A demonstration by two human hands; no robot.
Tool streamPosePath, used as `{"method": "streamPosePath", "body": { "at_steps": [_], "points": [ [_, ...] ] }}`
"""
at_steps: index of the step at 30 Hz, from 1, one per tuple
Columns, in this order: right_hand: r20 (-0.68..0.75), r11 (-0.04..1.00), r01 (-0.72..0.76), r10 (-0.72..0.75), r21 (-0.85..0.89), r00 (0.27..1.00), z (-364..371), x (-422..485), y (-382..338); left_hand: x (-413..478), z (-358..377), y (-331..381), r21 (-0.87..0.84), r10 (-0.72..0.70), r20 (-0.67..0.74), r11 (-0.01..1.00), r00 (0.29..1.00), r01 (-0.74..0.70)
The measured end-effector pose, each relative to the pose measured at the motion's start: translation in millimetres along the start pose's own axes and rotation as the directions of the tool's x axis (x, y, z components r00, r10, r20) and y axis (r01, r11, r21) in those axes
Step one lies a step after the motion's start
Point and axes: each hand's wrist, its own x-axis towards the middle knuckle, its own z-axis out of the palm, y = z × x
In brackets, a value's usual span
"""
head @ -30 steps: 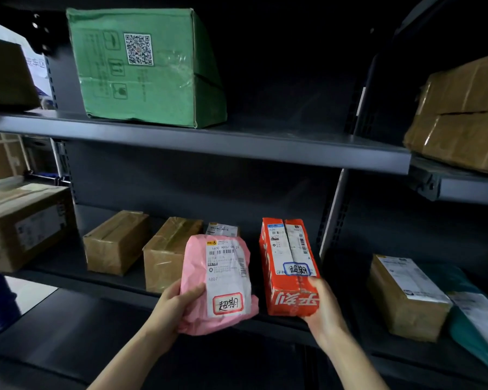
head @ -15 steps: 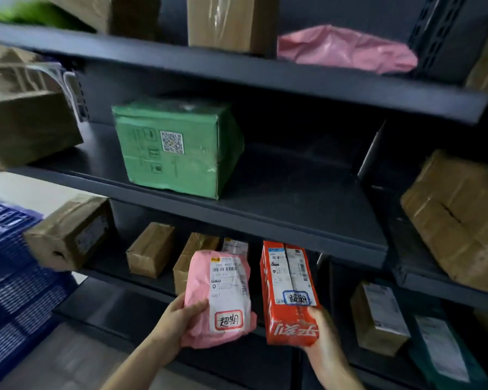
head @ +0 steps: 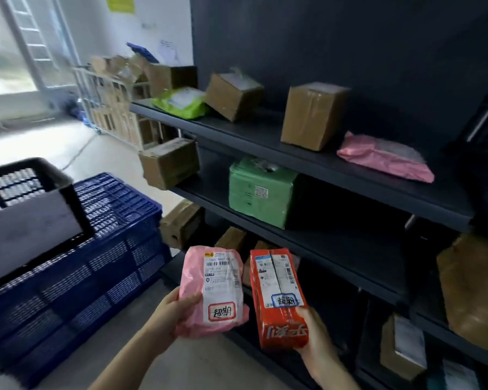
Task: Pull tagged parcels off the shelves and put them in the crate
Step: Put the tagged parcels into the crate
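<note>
My left hand (head: 172, 315) grips a pink bagged parcel (head: 212, 291) from its lower left; the parcel's white label carries a red-framed tag. My right hand (head: 312, 327) holds an orange-red box parcel (head: 276, 296) at its lower end, with a blue-framed tag on its label. Both parcels are held upright, side by side, in front of the dark shelves (head: 307, 167) and off them. At the left a black crate (head: 26, 209) rests on a stack of blue crates (head: 82, 266).
The shelves hold a green box (head: 261, 192), brown cartons (head: 313, 114), a pink bag (head: 386, 157) and a lime bag (head: 183, 102). More cartons sit low at the right (head: 403, 347). A cart piled with boxes (head: 116, 105) stands at the back on pale floor.
The view has swung up and left, away from the lower shelf, bringing the crates and room into sight. Both hands keep their parcels, now held clear of the shelf.
</note>
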Motion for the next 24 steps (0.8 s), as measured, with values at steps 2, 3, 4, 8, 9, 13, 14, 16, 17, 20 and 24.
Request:
{"method": "streamPosePath", "body": {
  "at_steps": [2, 3, 4, 8, 9, 13, 14, 16, 17, 20, 24],
  "points": [
    [0.066, 1.0, 0.002, -0.001, -0.025, 0.998, 27, -9, -12, -25, -14, 18, -0.019, 0.035, -0.045, 0.999, 0.998, -0.036],
    [0.099, 0.999, 0.008, -0.005, -0.036, 0.995, 41, -13, -19, -37, -21, 26, -0.026, 0.055, -0.077, 0.998, 0.996, -0.057],
    [0.133, 0.999, 0.017, -0.011, -0.045, 0.991, 55, -16, -25, -48, -28, 36, -0.031, 0.077, -0.108, 0.996, 0.991, -0.081],
    [0.24, 0.995, 0.053, -0.031, -0.086, 0.97, 111, -21, -48, -88, -55, 75, -0.055, 0.166, -0.227, 0.982, 0.96, -0.183],
    [0.264, 0.994, 0.06, -0.033, -0.093, 0.964, 127, -22, -53, -98, -61, 85, -0.059, 0.182, -0.256, 0.977, 0.949, -0.203],
    [0.355, 0.988, 0.071, -0.019, -0.134, 0.935, 190, -25, -62, -134, -92, 122, -0.096, 0.234, -0.33, 0.955, 0.915, -0.279],
    [0.377, 0.987, 0.077, -0.017, -0.143, 0.926, 208, -26, -63, -141, -101, 129, -0.098, 0.241, -0.344, 0.952, 0.907, -0.29],
    [0.408, 0.983, 0.09, -0.017, -0.16, 0.913, 244, -27, -62, -154, -125, 143, -0.101, 0.25, -0.372, 0.947, 0.894, -0.306],
    [0.424, 0.981, 0.099, -0.02, -0.166, 0.905, 262, -28, -61, -158, -138, 149, -0.103, 0.256, -0.388, 0.943, 0.886, -0.317],
    [0.471, 0.978, 0.115, -0.021, -0.172, 0.882, 318, -28, -56, -167, -180, 169, -0.11, 0.282, -0.438, 0.926, 0.854, -0.362],
    [0.517, 0.978, 0.134, -0.031, -0.163, 0.855, 390, -24, -43, -175, -242, 193, -0.104, 0.307, -0.462, 0.913, 0.832, -0.395]
  ]
}}
